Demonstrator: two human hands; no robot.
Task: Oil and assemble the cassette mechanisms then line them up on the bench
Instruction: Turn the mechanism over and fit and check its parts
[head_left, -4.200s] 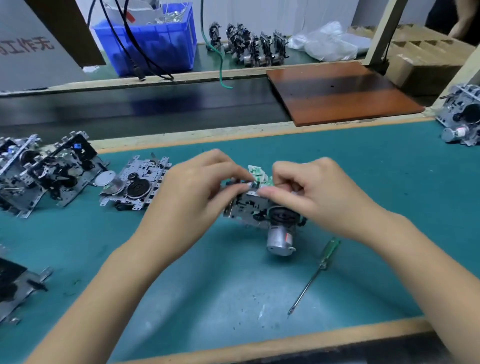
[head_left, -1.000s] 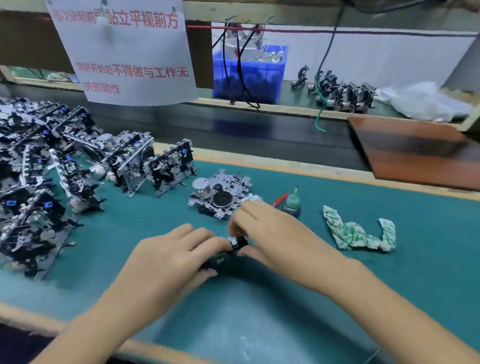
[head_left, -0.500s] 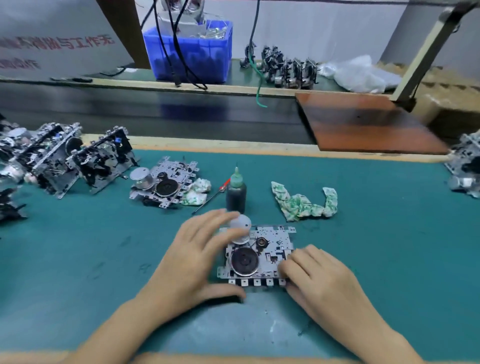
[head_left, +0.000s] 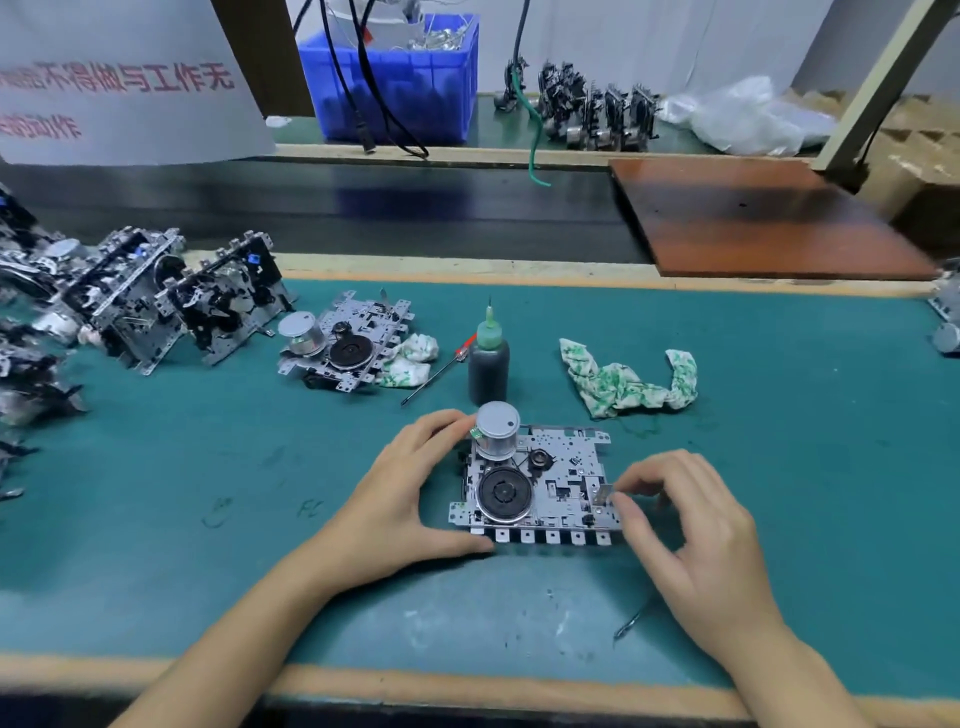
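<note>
A cassette mechanism (head_left: 558, 486) lies flat on the green mat with its silver motor (head_left: 497, 428) and black flywheel facing up. My left hand (head_left: 400, 499) holds its left side, fingers by the motor and thumb at the front edge. My right hand (head_left: 691, 525) pinches a small metal part (head_left: 602, 493) at the mechanism's right edge between thumb and forefinger. Behind it stands a dark oil bottle (head_left: 488, 364) with a green nozzle. A second mechanism (head_left: 345, 345) lies flat further left. Finished mechanisms (head_left: 156, 301) stand leaning in a row at the far left.
A red-handled screwdriver (head_left: 441, 371) lies left of the bottle and a green-printed rag (head_left: 628, 384) to its right. Another tool's tip (head_left: 631, 621) shows under my right wrist. A brown board (head_left: 758, 218), a dark conveyor and a blue bin (head_left: 395, 78) lie beyond the mat.
The mechanism, held between both hands a second ago, now lies flat on the mat. My right hand has moved from its front right corner up to the right edge and pinches the metal part.
</note>
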